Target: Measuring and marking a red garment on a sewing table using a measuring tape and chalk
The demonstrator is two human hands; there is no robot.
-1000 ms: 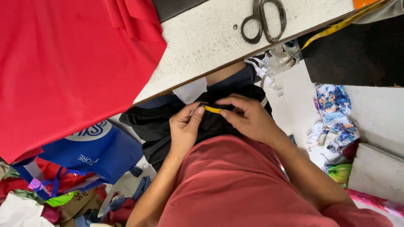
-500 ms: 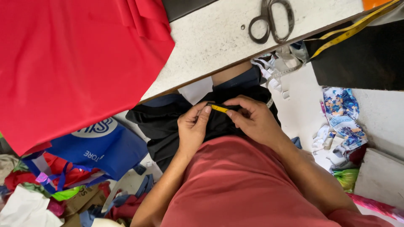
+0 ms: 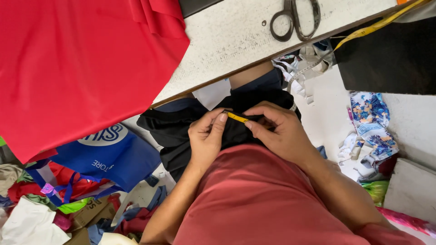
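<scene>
Both hands meet at my waist over a piece of black fabric point(image 3: 177, 131) that lies on my lap. My left hand point(image 3: 205, 138) pinches one end of a short stretch of yellow measuring tape point(image 3: 237, 117) against the fabric. My right hand point(image 3: 277, 131) pinches the other end, fingers curled down on the cloth. I wear a dull red shirt point(image 3: 263, 199). The rest of the yellow tape point(image 3: 372, 25) trails off the table edge at the upper right.
A white speckled table point(image 3: 236, 41) bears a large red cloth point(image 3: 77, 68) and black scissors point(image 3: 295, 18). A blue bag point(image 3: 113, 154) and several fabric scraps lie on the floor at left. Printed scraps point(image 3: 372, 127) lie at right by a black panel point(image 3: 390, 59).
My hands stay pinched on the tape over the black fabric. They have drifted slightly right and down in view as the camera shifted.
</scene>
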